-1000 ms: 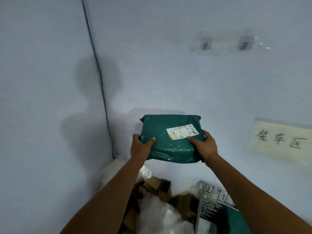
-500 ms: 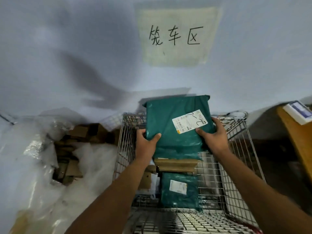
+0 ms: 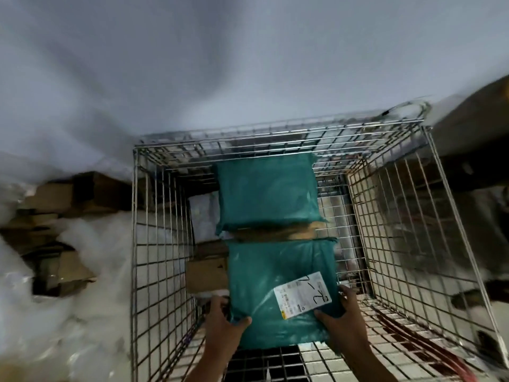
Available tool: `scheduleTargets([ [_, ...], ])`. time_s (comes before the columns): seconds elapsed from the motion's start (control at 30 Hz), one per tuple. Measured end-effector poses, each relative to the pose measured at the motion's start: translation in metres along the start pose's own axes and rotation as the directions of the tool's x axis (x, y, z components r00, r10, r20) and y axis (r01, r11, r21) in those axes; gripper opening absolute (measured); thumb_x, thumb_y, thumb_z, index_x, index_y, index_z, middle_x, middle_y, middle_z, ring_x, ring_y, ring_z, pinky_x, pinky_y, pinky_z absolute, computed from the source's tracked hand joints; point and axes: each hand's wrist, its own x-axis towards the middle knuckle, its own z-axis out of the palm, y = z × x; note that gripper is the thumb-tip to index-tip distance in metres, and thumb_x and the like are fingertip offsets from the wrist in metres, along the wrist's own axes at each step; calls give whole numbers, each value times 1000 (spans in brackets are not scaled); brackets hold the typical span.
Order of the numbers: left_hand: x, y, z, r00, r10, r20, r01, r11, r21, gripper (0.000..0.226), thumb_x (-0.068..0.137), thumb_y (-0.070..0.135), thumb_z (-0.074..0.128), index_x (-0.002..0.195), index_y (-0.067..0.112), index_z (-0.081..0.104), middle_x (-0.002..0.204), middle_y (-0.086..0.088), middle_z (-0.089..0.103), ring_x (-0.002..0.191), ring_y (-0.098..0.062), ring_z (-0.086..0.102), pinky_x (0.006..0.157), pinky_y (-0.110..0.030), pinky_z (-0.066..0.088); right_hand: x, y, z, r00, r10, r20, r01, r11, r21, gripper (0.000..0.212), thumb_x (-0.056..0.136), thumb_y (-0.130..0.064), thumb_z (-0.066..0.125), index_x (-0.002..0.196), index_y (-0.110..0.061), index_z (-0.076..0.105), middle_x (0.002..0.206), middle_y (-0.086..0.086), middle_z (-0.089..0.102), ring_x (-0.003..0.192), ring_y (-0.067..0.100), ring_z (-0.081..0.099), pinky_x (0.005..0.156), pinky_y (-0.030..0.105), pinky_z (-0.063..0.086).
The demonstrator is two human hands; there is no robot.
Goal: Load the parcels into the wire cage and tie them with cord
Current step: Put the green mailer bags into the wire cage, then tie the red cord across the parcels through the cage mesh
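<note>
Two hands' grip (image 3: pixel 224 321) (image 3: pixel 345 317) around one of two green parcels (image 3: pixel 278 293) (image 3: pixel 267 194), inside one wire cage (image 3: pixel 165 216).

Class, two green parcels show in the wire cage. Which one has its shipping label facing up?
The nearer green parcel, gripped by the left hand and right hand, shows a white label. The farther green parcel shows none.

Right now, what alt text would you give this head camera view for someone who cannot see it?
Two bare hands, left and right, hold a green parcel with a white label inside a wire cage. Another green parcel lies farther in, above brown boxes.
</note>
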Motion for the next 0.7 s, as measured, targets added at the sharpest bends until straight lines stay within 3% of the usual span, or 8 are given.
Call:
scheduleTargets([
  [0.1,41,-28,24,999,1,32,-2,999,39,55,56,23,90,93,28,50,90,2,71,83,-15,69,75,-43,57,39,23,25,999,41,-21,-42,999,-30,77,69,9,85,123,-30,46,109,-1,72,98,26,71,86,46,60],
  [0.27,111,-60,69,997,-20,76,17,999,50,48,76,6,84,97,30,49,101,-1,72,92,-19,71,69,-28,53,112,65,57,998,64,-28,-67,989,-132,76,69,-6,89,122,-37,43,106,-5,72,88,24,71,72,39,62],
  [0.37,141,-79,91,994,-43,104,33,994,101,50,85,-9,71,121,20,51,99,4,68,91,-12,67,71,-14,51,140,81,76,997,68,-37,-73,985,-158,67,76,-12,88,126,-27,47,100,-8,69,81,21,66,60,23,52],
  [0.43,149,-85,101,984,-63,166,39,989,144,45,89,-9,66,124,11,45,100,3,62,89,-14,61,66,-7,44,160,101,89,999,46,-11,-47,987,-156,66,70,-29,88,123,-29,49,103,-8,71,87,24,69,68,31,58],
  [0.5,151,-90,108,975,-93,204,48,976,214,56,92,0,66,140,14,40,115,1,54,103,-17,52,78,-17,41,183,135,93,999,14,47,-5,984,-178,67,65,-37,85,119,-32,45,109,1,75,91,33,73,73,51,62],
  [0.53,151,-93,109,967,-86,240,24,968,252,65,92,-1,66,147,16,36,123,0,51,108,-17,49,86,-25,41,184,135,94,997,-2,80,18,978,-207,62,70,-25,85,116,-30,43,108,5,74,88,32,72,72,51,63],
  [0.6,150,-103,113,960,18,280,-90,965,245,70,84,-12,63,142,21,42,136,-10,56,119,-26,55,94,-40,47,174,110,85,988,14,157,30,960,-278,51,81,5,75,112,-23,45,105,9,69,86,28,68,75,36,62],
  [0.7,133,-95,128,982,115,150,-153,949,276,62,75,1,66,133,21,54,130,-13,62,123,-38,59,98,-49,52,156,71,61,961,57,272,67,903,-425,55,84,1,70,136,-10,55,132,17,64,116,32,64,92,30,50],
])
